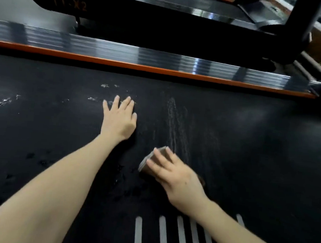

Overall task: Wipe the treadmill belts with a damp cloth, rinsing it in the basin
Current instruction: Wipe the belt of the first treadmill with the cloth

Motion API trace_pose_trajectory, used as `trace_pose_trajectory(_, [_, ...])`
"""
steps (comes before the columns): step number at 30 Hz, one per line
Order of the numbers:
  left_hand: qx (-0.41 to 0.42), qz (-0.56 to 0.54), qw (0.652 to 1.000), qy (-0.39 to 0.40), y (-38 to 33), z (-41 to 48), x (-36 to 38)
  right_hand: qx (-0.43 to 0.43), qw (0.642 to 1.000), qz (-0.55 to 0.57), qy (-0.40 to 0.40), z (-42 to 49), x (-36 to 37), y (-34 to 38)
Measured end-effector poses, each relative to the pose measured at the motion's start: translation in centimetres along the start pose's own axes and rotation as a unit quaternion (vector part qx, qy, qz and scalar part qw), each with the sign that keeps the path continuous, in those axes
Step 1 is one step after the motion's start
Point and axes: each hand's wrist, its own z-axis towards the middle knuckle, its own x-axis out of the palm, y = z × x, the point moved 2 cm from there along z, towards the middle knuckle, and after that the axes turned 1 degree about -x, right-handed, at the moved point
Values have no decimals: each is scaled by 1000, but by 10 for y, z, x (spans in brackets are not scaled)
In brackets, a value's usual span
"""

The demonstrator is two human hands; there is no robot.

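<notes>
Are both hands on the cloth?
No, only the right hand presses on the cloth; the left hand lies flat on the black belt, apart from it.

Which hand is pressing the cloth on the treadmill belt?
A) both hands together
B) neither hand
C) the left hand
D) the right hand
D: the right hand lies with spread fingers on the cloth, while the left hand rests flat on the bare belt.
</notes>
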Motion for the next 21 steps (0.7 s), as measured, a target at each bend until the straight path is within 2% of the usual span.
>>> trace_pose_trajectory(4, [13,-40,999,-15,-2,-14,-16,-77,996,10,33,-70,-3,43])
trace_pose_trajectory(6, [27,-65,996,-49,-2,-38,-30,-105,993,-20,50,-64,-9,30])
trace_pose_trajectory(7, [37,-72,995,-65,0,-54,-36,-87,995,-30,42,-55,-9,17])
trace_pose_trajectory(9, [52,-67,993,-87,14,-92,-44,36,998,-40,9,-26,-14,-19])
trace_pose_trajectory(11, [51,-40,995,-81,35,-131,-47,198,979,-30,-27,1,-24,-52])
trace_pose_trajectory(12, [46,-23,996,-69,45,-147,-45,246,969,-22,-27,7,-24,-53])
trace_pose_trajectory(13, [41,-2,998,-55,54,-159,-42,248,968,-19,-31,8,-19,-40])
trace_pose_trajectory(14, [37,18,998,-40,62,-168,-37,219,975,-19,-26,5,-10,-16])
trace_pose_trajectory(16, [28,47,998,-11,72,-178,-31,92,996,-6,-7,-11,5,56])
trace_pose_trajectory(18, [25,65,998,8,81,-185,-27,-25,999,13,21,-38,19,112])
trace_pose_trajectory(20, [26,66,997,7,89,-190,-24,-69,997,12,33,-54,16,110])
trace_pose_trajectory(21, [30,63,998,1,93,-191,-23,-56,998,-9,22,-61,13,95])
